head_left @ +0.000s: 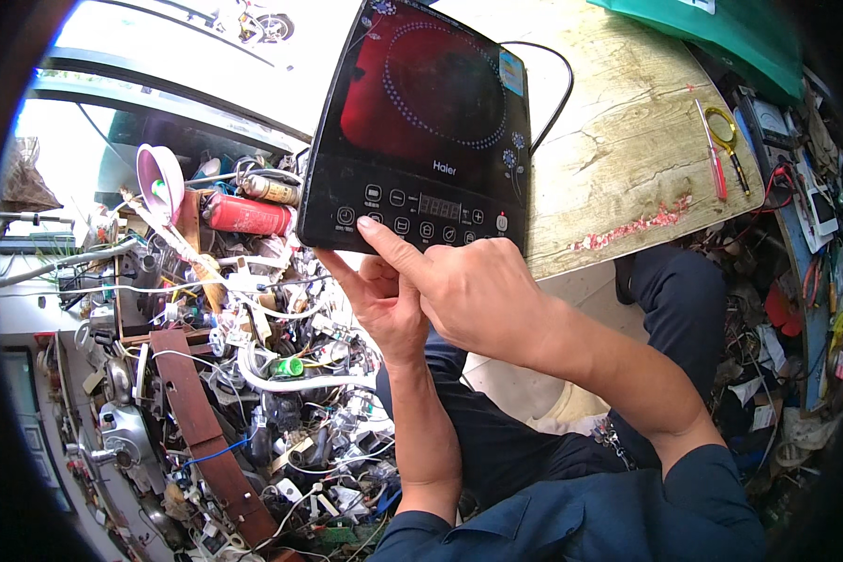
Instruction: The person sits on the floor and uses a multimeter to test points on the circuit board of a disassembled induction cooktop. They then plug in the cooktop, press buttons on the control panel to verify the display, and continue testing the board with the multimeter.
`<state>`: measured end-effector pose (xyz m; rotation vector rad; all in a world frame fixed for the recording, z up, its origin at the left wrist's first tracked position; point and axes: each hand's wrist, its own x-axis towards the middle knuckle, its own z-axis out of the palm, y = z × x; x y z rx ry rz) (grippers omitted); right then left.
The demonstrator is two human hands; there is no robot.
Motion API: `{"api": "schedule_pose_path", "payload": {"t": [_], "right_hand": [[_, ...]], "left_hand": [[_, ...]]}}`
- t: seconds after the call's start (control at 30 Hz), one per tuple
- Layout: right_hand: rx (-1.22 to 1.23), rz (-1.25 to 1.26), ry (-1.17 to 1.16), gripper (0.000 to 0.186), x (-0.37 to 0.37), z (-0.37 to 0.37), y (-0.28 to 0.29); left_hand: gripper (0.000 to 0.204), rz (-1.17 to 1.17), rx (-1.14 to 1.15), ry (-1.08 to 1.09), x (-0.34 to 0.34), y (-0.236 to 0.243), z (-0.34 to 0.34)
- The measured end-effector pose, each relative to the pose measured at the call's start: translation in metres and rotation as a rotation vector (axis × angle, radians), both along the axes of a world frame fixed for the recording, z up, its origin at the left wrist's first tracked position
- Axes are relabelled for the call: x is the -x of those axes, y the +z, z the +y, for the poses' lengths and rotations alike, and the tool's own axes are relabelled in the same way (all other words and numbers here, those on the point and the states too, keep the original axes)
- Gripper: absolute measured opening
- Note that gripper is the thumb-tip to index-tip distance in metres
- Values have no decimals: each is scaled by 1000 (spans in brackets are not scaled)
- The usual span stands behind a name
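A black induction cooktop (417,103) with a red-tinted top and a row of touch buttons is held tilted up at the top centre, a black cord running behind it. My left hand (384,309) supports it from beneath at its lower left, fingers partly hidden behind it. My right hand (482,295) crosses over the left one; its index finger reaches onto the button panel at the lower left while the other fingers are curled in, with nothing visible in them.
A wooden table (628,112) carries red scraps, a red-handled tool (717,173) and yellow scissors (721,126). A green bag (712,37) lies behind. Dense clutter, including a red cylinder (246,215), a pink basin (150,173) and a brown board (192,403), fills both sides.
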<state>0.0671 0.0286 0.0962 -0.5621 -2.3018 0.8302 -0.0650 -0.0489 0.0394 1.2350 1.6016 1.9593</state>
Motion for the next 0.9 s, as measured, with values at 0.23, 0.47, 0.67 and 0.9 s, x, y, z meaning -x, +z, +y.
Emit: {"api": "schedule_pose_path", "payload": {"t": [0.23, 0.47, 0.67, 0.9], "right_hand": [[-22, -17, 12, 66, -1, -3, 6], [109, 0, -61, 62, -39, -41, -54], [317, -129, -176, 64, -69, -54, -77], [357, -183, -267, 63, -77, -44, -89]], "left_hand": [[114, 35, 7, 8, 1, -1, -2], [106, -21, 1, 4, -6, 8, 5], [105, 6, 3, -1, -2, 2, 3], [100, 58, 5, 26, -3, 0, 5]]}}
